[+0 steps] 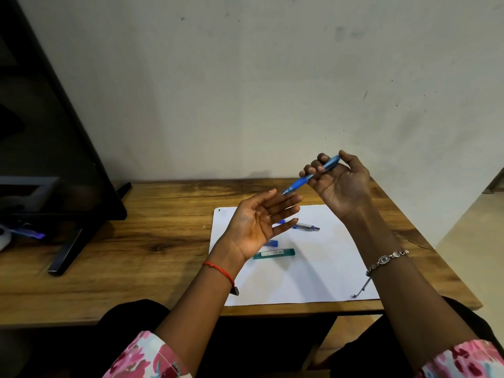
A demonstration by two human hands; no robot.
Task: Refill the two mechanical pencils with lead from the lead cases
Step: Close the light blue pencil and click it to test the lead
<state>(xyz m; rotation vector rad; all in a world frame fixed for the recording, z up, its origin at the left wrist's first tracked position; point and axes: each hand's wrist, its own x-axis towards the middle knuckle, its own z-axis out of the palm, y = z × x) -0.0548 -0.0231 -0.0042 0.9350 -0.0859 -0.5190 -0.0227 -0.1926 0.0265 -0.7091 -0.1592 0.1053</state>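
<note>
My right hand (339,184) is raised above the table and holds a blue mechanical pencil (313,174), tip slanting down-left towards my left hand. My left hand (259,222) hovers palm up with fingers spread and nothing in it. Below it on the white paper (313,268) lie a second pencil with a silver and blue barrel (305,227), a green lead case (275,253) and a blue lead case (272,243), the last partly hidden by my left hand.
The wooden table (136,255) runs along a pale wall. A black monitor (49,132) on a stand (65,255) fills the left side, with small items under it. A small dark object (235,290) lies by my left wrist.
</note>
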